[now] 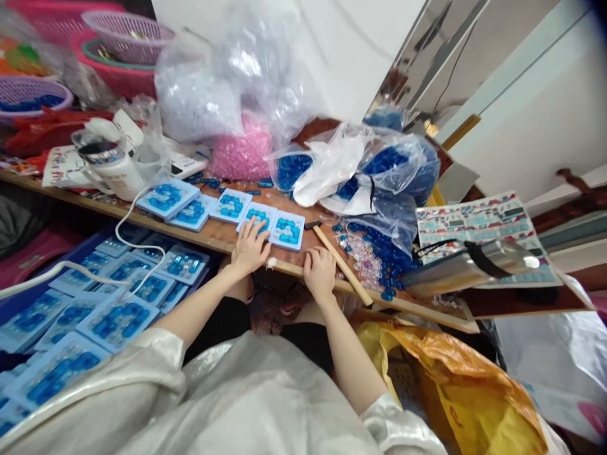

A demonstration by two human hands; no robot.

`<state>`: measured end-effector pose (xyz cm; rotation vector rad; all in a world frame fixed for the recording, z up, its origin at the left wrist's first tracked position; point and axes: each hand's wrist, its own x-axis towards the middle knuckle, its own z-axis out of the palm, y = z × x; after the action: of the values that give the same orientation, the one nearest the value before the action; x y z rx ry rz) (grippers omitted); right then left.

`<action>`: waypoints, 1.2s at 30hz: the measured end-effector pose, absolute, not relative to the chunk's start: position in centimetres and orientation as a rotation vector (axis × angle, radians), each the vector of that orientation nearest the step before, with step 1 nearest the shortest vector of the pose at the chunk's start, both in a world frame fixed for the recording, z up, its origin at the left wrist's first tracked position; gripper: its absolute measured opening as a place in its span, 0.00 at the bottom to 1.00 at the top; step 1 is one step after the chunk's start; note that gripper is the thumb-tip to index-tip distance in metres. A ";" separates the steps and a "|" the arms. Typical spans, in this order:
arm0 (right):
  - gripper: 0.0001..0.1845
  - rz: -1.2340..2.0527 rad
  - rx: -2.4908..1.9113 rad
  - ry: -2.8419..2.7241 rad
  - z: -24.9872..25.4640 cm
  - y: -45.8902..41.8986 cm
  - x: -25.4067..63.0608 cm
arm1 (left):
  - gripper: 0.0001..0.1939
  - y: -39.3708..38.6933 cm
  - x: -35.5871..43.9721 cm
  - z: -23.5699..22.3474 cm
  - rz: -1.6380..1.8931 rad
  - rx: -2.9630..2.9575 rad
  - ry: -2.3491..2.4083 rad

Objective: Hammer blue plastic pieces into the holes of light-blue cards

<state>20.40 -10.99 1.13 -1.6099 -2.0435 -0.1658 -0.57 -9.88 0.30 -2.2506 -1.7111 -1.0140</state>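
While both hands lie open, the left (249, 248) touches a bead card (247, 213), the right (320, 273) the table's edge (284, 268).

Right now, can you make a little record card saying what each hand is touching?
left hand: flat on a white square card set with blue gems
right hand: on the wooden table edge
beside right hand: pale wooden stick
nearby: loose blue and clear beads

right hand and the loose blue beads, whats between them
In the head view, a wooden stick lies slantwise between the right hand and the loose blue and clear beads.
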 end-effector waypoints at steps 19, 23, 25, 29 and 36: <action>0.16 -0.134 -1.673 -2.058 1.0 -10.4 20.2 | 0.13 -9.6 0.1 0.4 -1.014 -2.267 -1.758; 0.14 -0.139 -1.642 -2.031 1.0 -10.3 20.3 | 0.13 -9.5 0.1 0.5 -0.962 -2.249 -1.704; 0.13 -0.131 -1.619 -2.021 1.0 -10.2 20.3 | 0.13 -9.5 0.1 0.5 -0.939 -2.238 -1.676; 0.13 -0.090 -1.595 -1.984 1.2 -10.5 20.3 | 0.13 -9.4 0.1 0.6 -0.946 -2.231 -1.648; 0.11 0.163 -1.402 -2.057 1.1 -9.7 22.8 | 0.14 -9.1 0.1 0.3 -0.928 -2.204 -1.606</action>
<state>22.85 -9.74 1.13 -1.4023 -2.0565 0.1630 0.13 -9.11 0.35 -2.2042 -1.6063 -0.9283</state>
